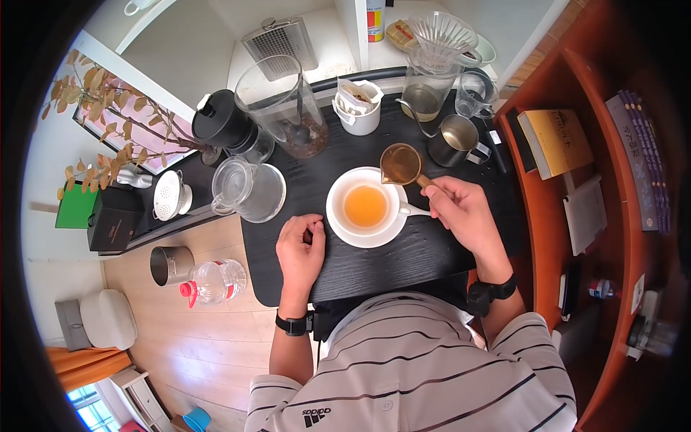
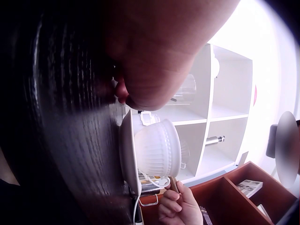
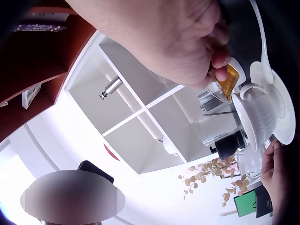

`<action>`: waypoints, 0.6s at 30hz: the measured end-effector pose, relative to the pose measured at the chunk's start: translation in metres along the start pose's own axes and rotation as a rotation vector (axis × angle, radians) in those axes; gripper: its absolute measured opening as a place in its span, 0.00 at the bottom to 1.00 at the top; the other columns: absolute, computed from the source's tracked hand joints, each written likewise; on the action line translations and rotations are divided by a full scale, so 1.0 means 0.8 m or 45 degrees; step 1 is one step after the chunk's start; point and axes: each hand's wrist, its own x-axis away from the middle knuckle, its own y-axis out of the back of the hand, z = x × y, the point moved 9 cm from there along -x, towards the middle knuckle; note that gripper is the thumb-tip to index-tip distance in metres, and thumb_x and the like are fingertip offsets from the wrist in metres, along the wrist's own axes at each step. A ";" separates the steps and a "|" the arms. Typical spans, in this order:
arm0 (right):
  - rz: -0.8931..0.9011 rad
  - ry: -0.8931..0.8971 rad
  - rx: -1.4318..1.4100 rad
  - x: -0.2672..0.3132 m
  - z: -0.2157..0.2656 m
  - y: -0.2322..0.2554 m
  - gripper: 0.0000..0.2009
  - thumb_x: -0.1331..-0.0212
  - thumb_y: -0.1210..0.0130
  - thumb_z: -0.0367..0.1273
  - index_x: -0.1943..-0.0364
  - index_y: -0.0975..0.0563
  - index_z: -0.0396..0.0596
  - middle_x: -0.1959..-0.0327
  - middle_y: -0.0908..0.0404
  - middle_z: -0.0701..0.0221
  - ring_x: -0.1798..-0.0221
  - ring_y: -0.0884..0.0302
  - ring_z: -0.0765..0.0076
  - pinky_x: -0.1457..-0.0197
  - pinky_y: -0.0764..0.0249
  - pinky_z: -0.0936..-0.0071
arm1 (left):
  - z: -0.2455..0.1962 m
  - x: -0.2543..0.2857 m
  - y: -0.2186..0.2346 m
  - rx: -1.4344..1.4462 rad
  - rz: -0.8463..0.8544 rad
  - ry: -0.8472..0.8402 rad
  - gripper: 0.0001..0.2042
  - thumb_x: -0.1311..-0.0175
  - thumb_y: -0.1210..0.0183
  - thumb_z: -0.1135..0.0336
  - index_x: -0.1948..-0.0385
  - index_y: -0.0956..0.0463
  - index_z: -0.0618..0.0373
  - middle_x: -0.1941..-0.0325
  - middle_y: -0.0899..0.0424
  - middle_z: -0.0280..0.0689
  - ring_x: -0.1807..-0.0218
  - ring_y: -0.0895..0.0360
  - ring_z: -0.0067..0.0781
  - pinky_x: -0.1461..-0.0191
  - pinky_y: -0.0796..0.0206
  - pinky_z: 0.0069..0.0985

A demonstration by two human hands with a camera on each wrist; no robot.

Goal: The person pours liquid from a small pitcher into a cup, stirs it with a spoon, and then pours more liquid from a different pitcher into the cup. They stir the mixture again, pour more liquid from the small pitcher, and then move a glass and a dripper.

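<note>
My right hand grips the wooden handle of a small amber glass pitcher, which is close over the far right rim of a white cup. Amber liquid shows inside the cup, which stands on a white saucer. A white spoon lies on the saucer by the cup's handle. Resting on the black table left of the saucer, my left hand has loosely curled fingers and holds nothing. From the right wrist view, the pitcher tilts beside the cup's rim.
Along the back of the table stand a black grinder, a tall glass container, a white mug with a drip bag, a glass dripper and a steel jug. A glass server is at left, bookshelves at right.
</note>
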 end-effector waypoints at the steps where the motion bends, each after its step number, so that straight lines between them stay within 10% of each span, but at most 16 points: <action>1: -0.003 0.010 0.009 0.000 0.001 0.000 0.11 0.22 0.39 0.33 0.55 0.14 0.36 0.74 0.21 0.81 0.70 0.29 0.90 0.67 0.35 0.85 | 0.000 0.000 0.000 0.000 0.000 0.000 0.03 0.34 0.34 0.76 0.61 0.14 0.60 0.72 0.20 0.37 0.75 0.27 0.31 0.67 0.32 0.30; 18: -0.069 0.062 0.110 0.002 0.005 0.002 0.11 0.23 0.40 0.32 0.54 0.15 0.36 0.74 0.20 0.79 0.71 0.29 0.90 0.68 0.34 0.84 | 0.001 0.000 0.000 0.009 0.005 -0.009 0.03 0.34 0.34 0.76 0.61 0.14 0.60 0.72 0.20 0.37 0.74 0.27 0.31 0.68 0.33 0.30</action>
